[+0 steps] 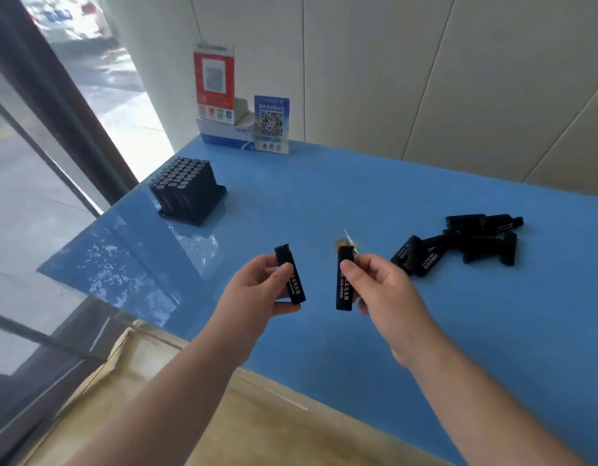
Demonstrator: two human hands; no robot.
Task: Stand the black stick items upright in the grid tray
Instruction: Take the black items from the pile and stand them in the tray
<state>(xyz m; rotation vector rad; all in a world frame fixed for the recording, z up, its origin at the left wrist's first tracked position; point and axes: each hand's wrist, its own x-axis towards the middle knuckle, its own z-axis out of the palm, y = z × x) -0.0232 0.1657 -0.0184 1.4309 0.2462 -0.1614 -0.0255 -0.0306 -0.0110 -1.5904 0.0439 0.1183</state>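
My left hand grips a black stick with white lettering, held nearly upright above the blue table. My right hand pinches a second black stick, also near upright. A black grid tray stands far left on the table, filled with several upright black sticks. A loose pile of black sticks lies on the table to the right of my right hand.
The blue table meets a panelled wall at the back. Two QR code signs and a white box stand at the back left. A small shiny object lies behind the right stick. A glass window runs along the left.
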